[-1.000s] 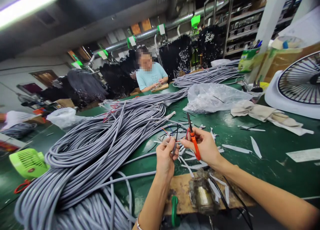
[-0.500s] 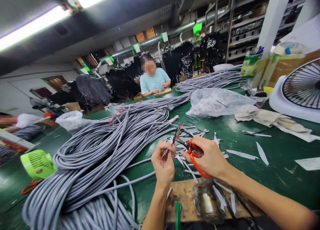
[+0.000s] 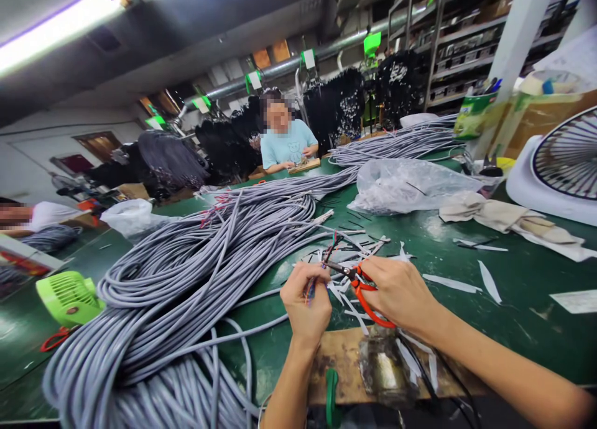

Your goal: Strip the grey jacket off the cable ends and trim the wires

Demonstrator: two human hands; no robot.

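Pinched in my left hand (image 3: pixel 305 298) are thin coloured wires (image 3: pixel 332 245), whose loose tips stick up above my fingers. A grey cable (image 3: pixel 261 334) runs toward that hand from the left. My right hand (image 3: pixel 396 289) is closed around the red handles of small scissors (image 3: pixel 361 292). The scissors' dark blades reach the wires just above my left fingertips; whether they are fully closed I cannot make out. Beneath both hands lie white strips (image 3: pixel 357 314) and dark scraps on the green table (image 3: pixel 448 348).
Coiled grey cables (image 3: pixel 186 280) fill the left. A wooden board (image 3: pixel 342 354) bears a metal block (image 3: pixel 385 364) close in front of me. To the right are a plastic bag (image 3: pixel 405 189), a cloth (image 3: pixel 504 221) and a fan (image 3: pixel 555 174). Across the table sits a person (image 3: pixel 289 146).
The scissors' blades have moved slightly left, closer to my left fingertips. Fewer red and orange wire ends show above that hand now. The view has shifted a little.
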